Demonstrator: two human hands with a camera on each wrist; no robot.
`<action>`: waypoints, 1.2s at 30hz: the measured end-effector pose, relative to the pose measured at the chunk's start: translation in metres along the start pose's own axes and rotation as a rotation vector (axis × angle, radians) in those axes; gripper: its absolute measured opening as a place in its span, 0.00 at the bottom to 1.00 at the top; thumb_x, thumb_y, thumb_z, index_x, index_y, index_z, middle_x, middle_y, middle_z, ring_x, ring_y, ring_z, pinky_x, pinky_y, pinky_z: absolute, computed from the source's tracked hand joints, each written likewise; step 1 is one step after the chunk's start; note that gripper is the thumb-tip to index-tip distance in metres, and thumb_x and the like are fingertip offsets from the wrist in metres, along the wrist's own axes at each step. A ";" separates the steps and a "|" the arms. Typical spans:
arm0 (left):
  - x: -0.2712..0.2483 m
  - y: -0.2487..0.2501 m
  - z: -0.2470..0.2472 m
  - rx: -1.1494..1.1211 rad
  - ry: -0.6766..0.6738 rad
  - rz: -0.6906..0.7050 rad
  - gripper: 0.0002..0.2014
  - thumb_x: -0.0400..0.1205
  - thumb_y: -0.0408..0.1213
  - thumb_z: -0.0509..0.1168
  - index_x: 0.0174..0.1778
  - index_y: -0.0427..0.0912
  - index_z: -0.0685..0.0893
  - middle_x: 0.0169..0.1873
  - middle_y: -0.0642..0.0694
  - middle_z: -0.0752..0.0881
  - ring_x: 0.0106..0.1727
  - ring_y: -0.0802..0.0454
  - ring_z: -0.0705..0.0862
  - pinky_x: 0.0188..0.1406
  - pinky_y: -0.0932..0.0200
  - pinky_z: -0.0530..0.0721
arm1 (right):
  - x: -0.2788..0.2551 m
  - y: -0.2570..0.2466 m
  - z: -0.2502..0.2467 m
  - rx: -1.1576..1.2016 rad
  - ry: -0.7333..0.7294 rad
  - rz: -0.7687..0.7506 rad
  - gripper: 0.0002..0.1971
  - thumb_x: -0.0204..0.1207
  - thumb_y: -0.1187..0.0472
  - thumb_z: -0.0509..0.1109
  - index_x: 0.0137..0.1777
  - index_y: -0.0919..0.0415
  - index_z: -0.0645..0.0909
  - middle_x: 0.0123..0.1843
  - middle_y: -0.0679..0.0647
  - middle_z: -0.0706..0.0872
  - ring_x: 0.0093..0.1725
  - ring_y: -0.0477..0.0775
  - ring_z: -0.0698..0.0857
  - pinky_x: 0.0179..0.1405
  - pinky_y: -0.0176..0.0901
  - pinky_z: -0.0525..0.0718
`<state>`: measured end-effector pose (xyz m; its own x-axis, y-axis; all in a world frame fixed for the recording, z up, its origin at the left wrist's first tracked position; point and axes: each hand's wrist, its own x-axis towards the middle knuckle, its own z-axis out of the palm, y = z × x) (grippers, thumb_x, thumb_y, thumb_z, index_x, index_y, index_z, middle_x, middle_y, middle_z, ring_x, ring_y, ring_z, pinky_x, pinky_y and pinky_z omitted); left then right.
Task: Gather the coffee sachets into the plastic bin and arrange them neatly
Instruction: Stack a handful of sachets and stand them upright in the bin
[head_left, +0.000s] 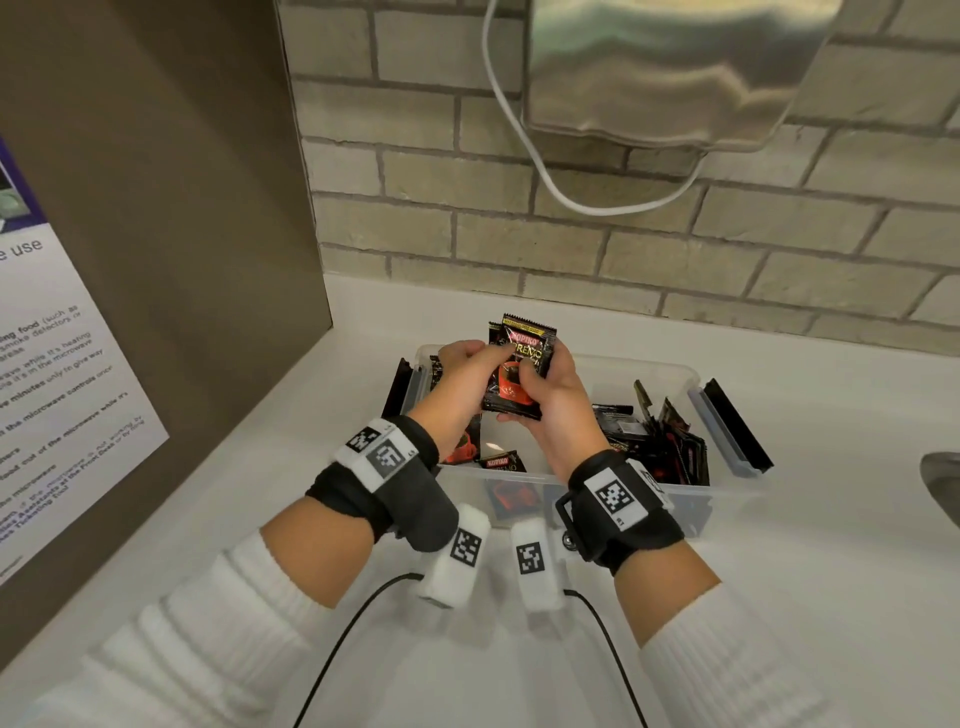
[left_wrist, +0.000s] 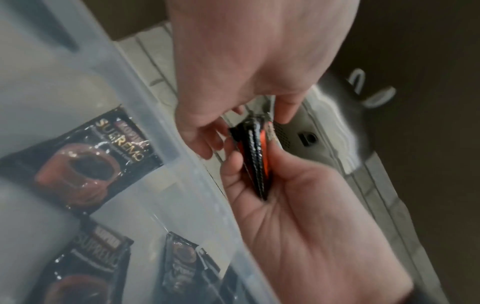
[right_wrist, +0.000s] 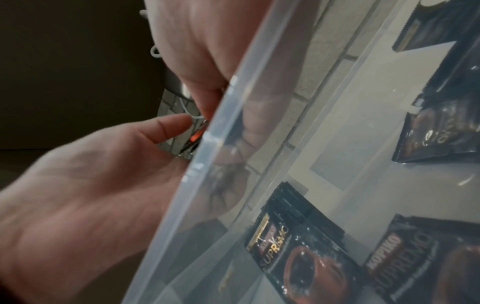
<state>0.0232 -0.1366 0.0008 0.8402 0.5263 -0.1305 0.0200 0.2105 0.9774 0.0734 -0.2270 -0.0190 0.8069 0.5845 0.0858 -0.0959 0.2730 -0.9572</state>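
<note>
Both hands hold a small stack of black and red coffee sachets (head_left: 519, 371) upright above the clear plastic bin (head_left: 597, 499) on the white counter. My left hand (head_left: 485, 364) pinches the stack's left edge, thumb on the front. My right hand (head_left: 543, 374) cups its right side and bottom. The left wrist view shows the stack (left_wrist: 255, 156) edge-on between the fingers of both hands. In the right wrist view only a sliver of the stack (right_wrist: 194, 137) shows past the bin wall (right_wrist: 207, 144). More sachets lie loose on the bin floor (head_left: 501, 465), and others lean at its right end (head_left: 660, 441).
A brown cabinet panel with a printed notice (head_left: 67, 364) stands at the left. A brick wall (head_left: 571, 249) runs behind, with a steel dispenser (head_left: 670, 67) and white cable (head_left: 519, 130) overhead. Black latches (head_left: 737, 426) stick out at the bin's ends. A sink edge (head_left: 940, 488) shows at right.
</note>
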 end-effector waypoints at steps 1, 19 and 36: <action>-0.002 0.003 -0.004 -0.071 -0.096 -0.034 0.28 0.78 0.48 0.68 0.70 0.39 0.69 0.62 0.36 0.82 0.58 0.45 0.85 0.52 0.53 0.86 | 0.000 0.000 0.003 0.023 -0.027 -0.003 0.23 0.83 0.69 0.57 0.77 0.60 0.63 0.67 0.59 0.79 0.61 0.56 0.83 0.51 0.45 0.86; -0.021 0.015 -0.024 -0.093 -0.397 -0.129 0.27 0.66 0.62 0.61 0.51 0.45 0.85 0.44 0.45 0.91 0.46 0.51 0.89 0.57 0.53 0.82 | -0.017 -0.054 0.011 -1.463 -0.270 -0.418 0.49 0.57 0.45 0.79 0.76 0.56 0.59 0.70 0.50 0.66 0.73 0.52 0.63 0.77 0.72 0.49; -0.022 0.019 -0.018 -0.053 -0.338 -0.013 0.20 0.84 0.46 0.58 0.67 0.37 0.75 0.47 0.43 0.86 0.47 0.51 0.87 0.47 0.60 0.86 | -0.007 -0.035 0.015 -1.485 -0.139 -0.593 0.40 0.60 0.46 0.73 0.72 0.57 0.67 0.61 0.51 0.73 0.62 0.54 0.69 0.65 0.59 0.70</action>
<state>-0.0047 -0.1297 0.0190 0.9722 0.2227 -0.0719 0.0113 0.2622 0.9650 0.0624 -0.2291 0.0178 0.4571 0.7558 0.4689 0.8873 -0.4239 -0.1816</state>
